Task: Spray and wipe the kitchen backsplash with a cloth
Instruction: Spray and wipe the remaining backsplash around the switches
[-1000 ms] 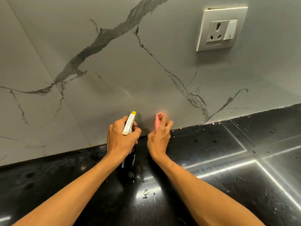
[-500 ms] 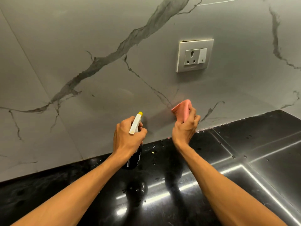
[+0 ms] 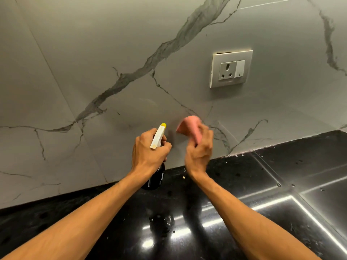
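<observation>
Left hand (image 3: pixel 150 149): grip closed round spray bottle (image 3: pixel 156 166), above the worktop (image 3: pixel 244 184).
Bottle axis: upright; nozzle toward backsplash (image 3: pixel 112 53).
Right hand (image 3: pixel 199 151): raised, grip clasping blurred pink cloth (image 3: pixel 189 126) against the backsplash.

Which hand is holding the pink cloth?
The right hand grips the pink cloth at the backsplash; the left hand holds the spray bottle.
</observation>
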